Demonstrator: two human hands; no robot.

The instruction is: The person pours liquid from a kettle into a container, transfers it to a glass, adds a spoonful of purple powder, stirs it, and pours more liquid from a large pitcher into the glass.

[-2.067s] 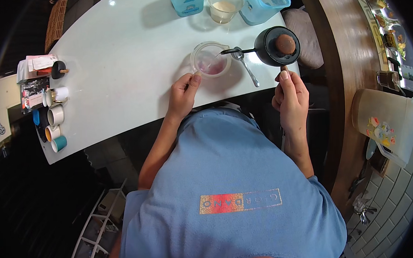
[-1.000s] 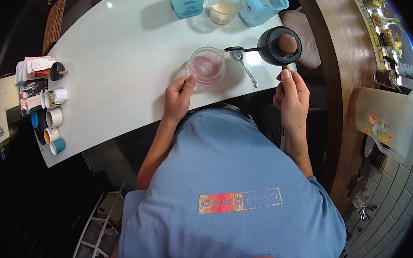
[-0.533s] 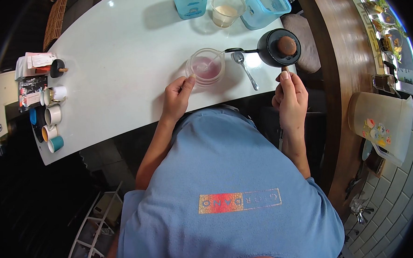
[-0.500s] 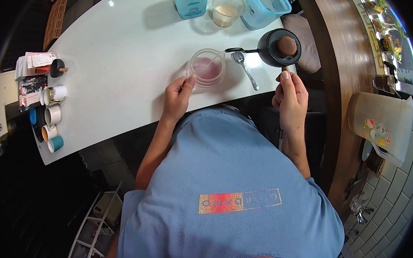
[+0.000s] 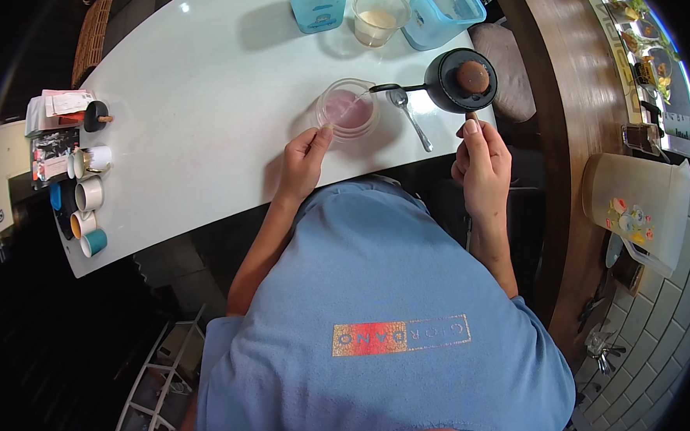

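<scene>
With its fingers wrapped round the handle, my right hand (image 5: 484, 153) holds up a black gooseneck kettle (image 5: 441, 82) with a brown lid knob. The thin spout points left, and a clear stream runs from it into a transparent plastic cup (image 5: 350, 132) of pink liquid (image 5: 347, 108). My left hand (image 5: 305, 159) pinches the near left rim of that cup. A metal spoon (image 5: 413, 121) lies on the white table (image 5: 207, 106) between the cup and my right hand.
Two light blue containers (image 5: 320, 10) and a clear cup (image 5: 375, 23) with pale contents stand at the far side. Several mugs (image 5: 89, 193) line the table's left edge. A wooden counter (image 5: 570, 126) runs along the right, with a stool (image 5: 504, 70) beside the table.
The kettle has shifted slightly left with my right hand. The cup has moved a little right and away from me with my left hand. Pouring continues in both frames.
</scene>
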